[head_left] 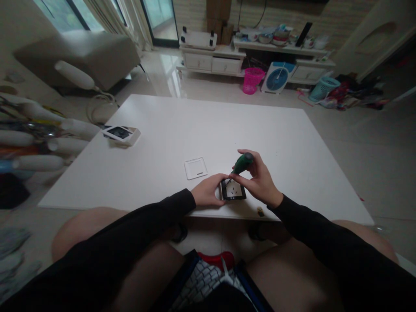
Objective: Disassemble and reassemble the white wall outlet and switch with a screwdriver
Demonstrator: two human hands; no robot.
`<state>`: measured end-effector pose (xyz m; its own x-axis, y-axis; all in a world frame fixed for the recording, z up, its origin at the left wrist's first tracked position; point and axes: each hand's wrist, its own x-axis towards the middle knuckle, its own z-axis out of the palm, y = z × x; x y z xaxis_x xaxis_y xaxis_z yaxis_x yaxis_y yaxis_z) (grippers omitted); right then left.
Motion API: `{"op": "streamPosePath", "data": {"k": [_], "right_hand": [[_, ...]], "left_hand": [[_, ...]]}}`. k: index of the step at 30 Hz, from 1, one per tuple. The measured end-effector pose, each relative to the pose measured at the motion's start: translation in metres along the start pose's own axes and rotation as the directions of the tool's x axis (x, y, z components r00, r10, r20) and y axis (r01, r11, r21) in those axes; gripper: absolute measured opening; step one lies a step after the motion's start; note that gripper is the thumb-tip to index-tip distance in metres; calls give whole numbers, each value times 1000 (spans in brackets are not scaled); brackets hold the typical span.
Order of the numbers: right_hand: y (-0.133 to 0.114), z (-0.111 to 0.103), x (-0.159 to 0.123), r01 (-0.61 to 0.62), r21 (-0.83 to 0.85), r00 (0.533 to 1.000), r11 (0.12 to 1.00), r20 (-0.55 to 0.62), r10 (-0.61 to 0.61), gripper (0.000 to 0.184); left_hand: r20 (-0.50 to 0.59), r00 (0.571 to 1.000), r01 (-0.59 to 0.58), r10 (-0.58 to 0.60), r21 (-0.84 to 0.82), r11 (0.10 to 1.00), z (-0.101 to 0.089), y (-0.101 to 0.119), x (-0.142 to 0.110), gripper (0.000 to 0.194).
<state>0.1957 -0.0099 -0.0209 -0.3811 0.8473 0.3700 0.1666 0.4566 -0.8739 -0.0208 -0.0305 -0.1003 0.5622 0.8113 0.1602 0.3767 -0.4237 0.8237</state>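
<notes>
Near edge of the worktop (pixel 156 130), left fingers (pixel 220 177) grip the socket (pixel 238 189), right fingers (pixel 242 180) a green screwdriver (pixel 242 164); cover frame (pixel 186 170) lies off left, driver work looks unfinished tbh.

The right hand (pixel 262 184) hides part of the socket (pixel 236 191) — the yellowish bit (pixel 260 211) nearby is too small to identify.

Square socket unit (pixel 238 190) with black surround and white, slotted center, intact in outline, facing upward close to the near edge of the white table (pixel 156 134). Screwdriver (pixel 242 164) with dark green handle and dark end cap, held tilted over the socket unit, handle raised to the right, thin shaft directed down toward the left side, tip contact too small to confirm.
</notes>
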Motion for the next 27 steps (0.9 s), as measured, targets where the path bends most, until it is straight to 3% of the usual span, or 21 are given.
{"op": "streamPosePath", "data": {"k": [4,7,15,21,27], "right_hand": [[-1,0,0,37,27,999,999,19,-37,68],[-6,1,0,42,78,997,996,62,-47,60],[-2,1,0,0,72,1000,997,22,-1,64],[-6,1,-1,13,102,995,995,95,-23,59],[4,4,-2,-23,133,999,991,43,18,68]], "left_hand": [[9,1000,11,-11,-15,1000,1,-1,0,80],[-2,1000,19,-19,-23,1000,2,-1,0,77],[-4,1000,-14,14,-9,1000,0,1,1,76],[9,1000,1,-1,-36,999,0,0,1,73],[23,998,-50,51,-56,997,0,-3,1,74]]}}
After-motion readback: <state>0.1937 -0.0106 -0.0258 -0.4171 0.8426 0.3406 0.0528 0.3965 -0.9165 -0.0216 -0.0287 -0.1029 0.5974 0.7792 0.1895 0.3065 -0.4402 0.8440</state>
